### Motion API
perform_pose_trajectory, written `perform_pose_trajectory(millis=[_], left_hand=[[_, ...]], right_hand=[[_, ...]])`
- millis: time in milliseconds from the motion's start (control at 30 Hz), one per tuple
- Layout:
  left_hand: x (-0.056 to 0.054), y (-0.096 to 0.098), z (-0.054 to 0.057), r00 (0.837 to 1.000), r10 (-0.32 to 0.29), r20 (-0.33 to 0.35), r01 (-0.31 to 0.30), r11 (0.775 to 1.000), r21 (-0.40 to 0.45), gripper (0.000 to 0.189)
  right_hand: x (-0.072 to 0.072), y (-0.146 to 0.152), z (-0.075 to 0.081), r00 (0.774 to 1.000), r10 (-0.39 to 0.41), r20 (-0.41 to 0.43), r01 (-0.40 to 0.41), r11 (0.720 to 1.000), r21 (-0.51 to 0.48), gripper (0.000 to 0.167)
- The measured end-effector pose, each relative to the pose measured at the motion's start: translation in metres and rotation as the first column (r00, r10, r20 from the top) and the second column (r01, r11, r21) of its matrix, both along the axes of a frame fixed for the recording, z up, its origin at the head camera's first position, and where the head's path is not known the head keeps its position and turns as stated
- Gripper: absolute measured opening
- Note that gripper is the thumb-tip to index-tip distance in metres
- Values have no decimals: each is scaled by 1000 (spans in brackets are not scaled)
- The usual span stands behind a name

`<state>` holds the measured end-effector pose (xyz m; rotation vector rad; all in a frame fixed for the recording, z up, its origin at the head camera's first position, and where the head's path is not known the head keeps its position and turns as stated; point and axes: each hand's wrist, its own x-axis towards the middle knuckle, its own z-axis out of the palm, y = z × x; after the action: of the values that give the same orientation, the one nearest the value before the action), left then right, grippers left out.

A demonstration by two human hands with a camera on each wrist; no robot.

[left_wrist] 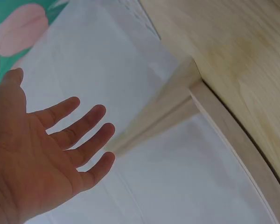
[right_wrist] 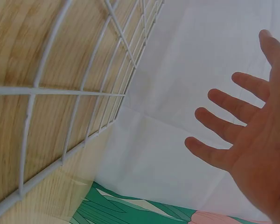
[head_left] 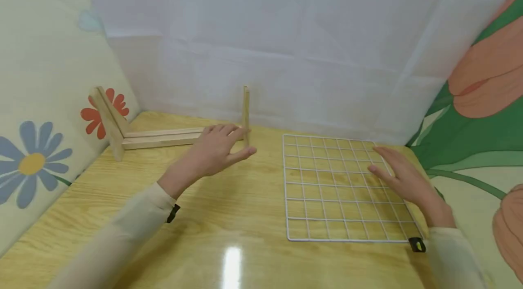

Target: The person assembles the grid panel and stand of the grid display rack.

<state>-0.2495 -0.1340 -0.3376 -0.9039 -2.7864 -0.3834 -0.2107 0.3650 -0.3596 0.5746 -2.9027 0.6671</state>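
Observation:
A wooden frame (head_left: pixel 163 143), a long bar with an upright at each end, stands on the table at the back left. My left hand (head_left: pixel 212 150) is over its right end, near the thin upright (head_left: pixel 246 107), and overlaps the bar in the head view. In the left wrist view the left hand (left_wrist: pixel 35 154) shows its palm with fingers spread, holding nothing. On the right lies a white wire grid (head_left: pixel 285 180), flat on the table. Above its right edge hovers my right hand (head_left: pixel 408 184). Its fingers are spread and empty in the right wrist view, apart from the grid wires (right_wrist: pixel 60 91).
The wood-grain table (head_left: pixel 245 207) meets a white cloth (head_left: pixel 265 44) hung along the back. Flower-printed cloth (head_left: pixel 37 75) stands on the left, and another panel with large tulips (head_left: pixel 486 71) rises close beside the right arm.

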Motion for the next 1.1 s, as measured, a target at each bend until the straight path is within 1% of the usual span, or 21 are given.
perform_pose_trajectory(millis=[100,167,233,300,367,500,600,733,800,867,967,1100], left_hand=[[5,16,-5,997,-71,6,72,997,-15,75],[8,25,-10,992,-126,10,126,991,-32,73],[9,34,-15,985,-170,12,170,984,-55,70],[7,44,-22,980,-199,18,199,977,-81,67],[2,54,-27,976,-215,33,218,970,-104,64],[-8,75,-40,972,-224,70,233,954,-190,62],[-12,89,-48,971,-221,88,237,934,-268,62],[-14,101,-55,970,-209,127,239,919,-312,61],[-15,104,-58,967,-193,164,235,923,-303,61],[-16,104,-59,963,-172,206,227,933,-280,62],[-18,104,-59,955,-145,257,210,945,-249,64],[-22,105,-61,953,-127,274,202,943,-265,65]], right_hand=[[0,-3,-5,1000,3,16,-3,1000,-4,71],[-1,-5,-9,1000,8,14,-8,1000,-4,71],[-2,-7,-13,1000,11,9,-11,1000,4,71],[-2,-8,-16,1000,12,3,-12,1000,17,71],[-3,-8,-18,1000,11,2,-11,999,34,71],[-3,-6,-22,1000,11,19,-12,999,52,70],[-3,-4,-27,999,17,37,-19,999,49,69],[-4,-5,-36,999,17,41,-20,998,64,70],[-5,-7,-41,999,17,43,-20,997,72,71],[-7,-10,-44,999,18,48,-21,997,80,72],[-8,-14,-46,998,19,57,-24,995,93,75],[-11,-16,-46,997,7,71,-17,990,143,80]])
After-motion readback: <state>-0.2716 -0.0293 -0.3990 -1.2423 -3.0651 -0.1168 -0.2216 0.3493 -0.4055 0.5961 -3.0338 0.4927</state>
